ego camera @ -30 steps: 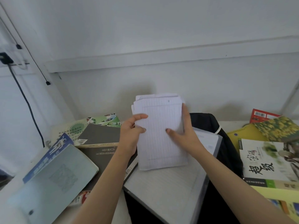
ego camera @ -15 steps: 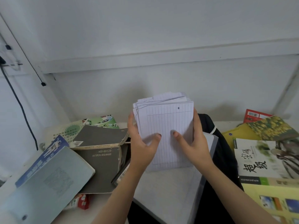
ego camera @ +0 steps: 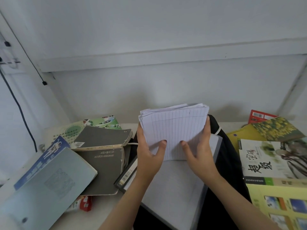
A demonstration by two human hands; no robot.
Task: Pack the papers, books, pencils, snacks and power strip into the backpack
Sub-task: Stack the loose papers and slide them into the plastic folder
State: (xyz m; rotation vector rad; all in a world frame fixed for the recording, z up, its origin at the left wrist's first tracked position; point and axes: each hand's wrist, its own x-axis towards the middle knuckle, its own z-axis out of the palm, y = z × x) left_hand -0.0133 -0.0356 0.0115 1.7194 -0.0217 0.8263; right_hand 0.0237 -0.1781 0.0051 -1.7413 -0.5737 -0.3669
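Note:
I hold a stack of lined white papers point(ego camera: 174, 128) upright in the middle of the view. My left hand point(ego camera: 149, 153) grips its left edge with the thumb across the front. My right hand point(ego camera: 197, 151) grips the right edge, thumb on the front too. The stack's lower edge rests on a grey flat folder-like sheet point(ego camera: 176, 188) that lies over the black backpack point(ego camera: 229, 155). Books lie on both sides: grey ones point(ego camera: 103, 163) and a pale blue one point(ego camera: 46, 185) on the left, illustrated ones point(ego camera: 265, 156) on the right. A red-and-white snack packet point(ego camera: 81, 203) peeks out under the left books.
The white desk point(ego camera: 93, 214) ends at a white wall with a ledge above. A black cable point(ego camera: 18, 105) hangs down the left wall. A red box point(ego camera: 259, 115) stands at the back right. A white cord point(ego camera: 132, 143) runs between the grey books and the backpack.
My hands turned the paper stack so its lines run vertically and squared it upright on the grey sheet. Both hands shifted to grip its side edges.

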